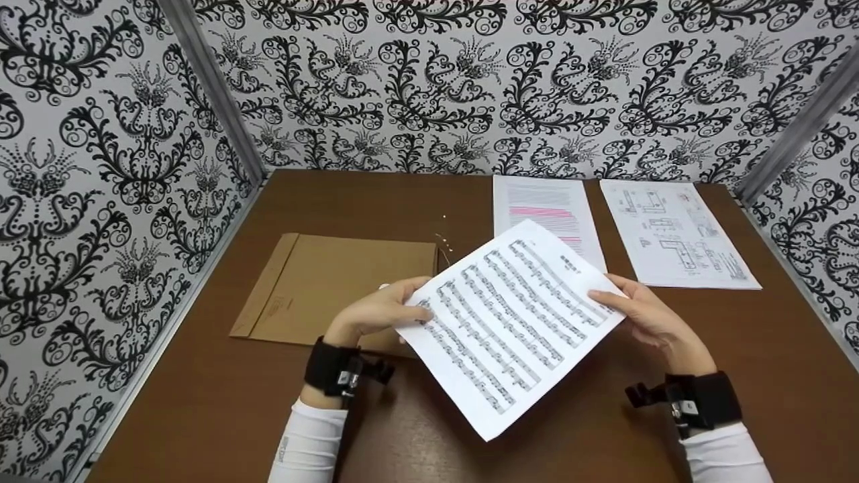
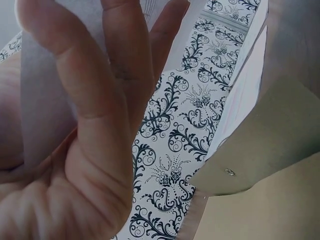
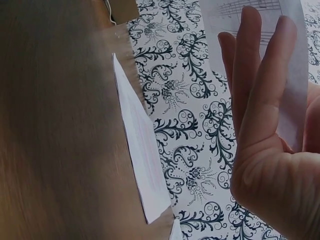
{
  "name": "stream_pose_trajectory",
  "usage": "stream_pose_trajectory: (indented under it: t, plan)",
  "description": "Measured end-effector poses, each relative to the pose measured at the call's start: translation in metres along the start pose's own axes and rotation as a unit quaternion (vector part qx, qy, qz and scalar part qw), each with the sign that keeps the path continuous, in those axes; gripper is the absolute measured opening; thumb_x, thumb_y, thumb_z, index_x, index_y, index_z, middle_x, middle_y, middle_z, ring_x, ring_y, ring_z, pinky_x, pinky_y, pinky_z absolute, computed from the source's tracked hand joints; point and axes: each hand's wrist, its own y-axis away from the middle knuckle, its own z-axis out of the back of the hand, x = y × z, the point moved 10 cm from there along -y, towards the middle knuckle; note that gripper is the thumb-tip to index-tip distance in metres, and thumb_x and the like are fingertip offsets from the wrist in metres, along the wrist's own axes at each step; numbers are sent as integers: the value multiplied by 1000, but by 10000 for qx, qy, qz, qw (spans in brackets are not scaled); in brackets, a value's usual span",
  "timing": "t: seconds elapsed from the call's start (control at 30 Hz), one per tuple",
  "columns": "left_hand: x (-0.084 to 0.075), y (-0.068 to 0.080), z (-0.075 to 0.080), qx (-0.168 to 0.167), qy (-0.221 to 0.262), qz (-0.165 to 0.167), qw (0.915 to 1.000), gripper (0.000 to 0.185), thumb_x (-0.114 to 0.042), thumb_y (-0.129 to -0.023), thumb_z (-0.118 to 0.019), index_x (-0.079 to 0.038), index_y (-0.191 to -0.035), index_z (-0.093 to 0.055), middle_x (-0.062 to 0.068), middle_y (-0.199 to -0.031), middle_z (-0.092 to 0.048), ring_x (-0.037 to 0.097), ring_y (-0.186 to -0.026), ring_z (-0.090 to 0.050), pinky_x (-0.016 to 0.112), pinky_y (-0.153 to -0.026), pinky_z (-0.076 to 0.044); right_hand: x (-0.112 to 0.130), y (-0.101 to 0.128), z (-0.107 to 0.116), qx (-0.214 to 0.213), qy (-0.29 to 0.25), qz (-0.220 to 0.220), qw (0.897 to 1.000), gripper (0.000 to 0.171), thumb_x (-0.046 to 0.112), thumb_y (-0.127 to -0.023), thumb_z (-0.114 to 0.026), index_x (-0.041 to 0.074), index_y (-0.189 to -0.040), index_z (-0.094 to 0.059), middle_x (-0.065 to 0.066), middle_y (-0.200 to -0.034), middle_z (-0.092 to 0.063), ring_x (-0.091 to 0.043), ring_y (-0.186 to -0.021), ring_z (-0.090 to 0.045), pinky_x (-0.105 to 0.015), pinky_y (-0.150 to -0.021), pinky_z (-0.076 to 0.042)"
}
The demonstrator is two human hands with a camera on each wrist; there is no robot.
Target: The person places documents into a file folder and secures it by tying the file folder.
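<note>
Both hands hold white sheet music (image 1: 510,329), tilted above the table and printed with rows of staves. My left hand (image 1: 382,310) pinches its left corner, thumb on the printed face and fingers behind. At the right corner my right hand (image 1: 647,315) grips the paper the same way, thumb on top. In the left wrist view, the fingers (image 2: 100,90) spread behind the sheet. The right wrist view likewise shows fingers (image 3: 265,85) against the back of the paper (image 3: 295,105). Under and beside the left hand lies a brown envelope (image 1: 349,268), partly covered by hand and sheet.
A page with pink-highlighted text (image 1: 543,201) lies at the back, its lower part hidden behind the sheet music. To its right is a stack with technical drawings (image 1: 678,235). A thin string (image 1: 444,248) sticks out by the envelope. Patterned walls (image 1: 443,87) enclose the brown table (image 1: 221,409).
</note>
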Motion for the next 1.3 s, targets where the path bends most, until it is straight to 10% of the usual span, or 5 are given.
stream_pose_trajectory:
  t: [0.73, 1.3]
  plan:
    - [5, -7, 12, -707, 461, 2, 9964, 50, -5, -98, -57, 2, -147, -45, -1, -94, -73, 10, -69, -72, 23, -53, -55, 11, 4, 13, -433, 46, 284, 9986, 28, 2, -105, -50, 19, -121, -66, 0, -101, -80, -14, -86, -79, -26, -73, -63]
    - [5, -12, 26, -2092, 1664, -58, 9636, 39, -9, -102, -57, 1, -139, -49, -2, -93, -74, 10, -73, -73, 21, -59, -59, 24, 13, 30, -1435, -154, 595, 9877, 25, 5, -104, -54, 21, -115, -68, 2, -96, -81, -12, -81, -79, -23, -69, -62]
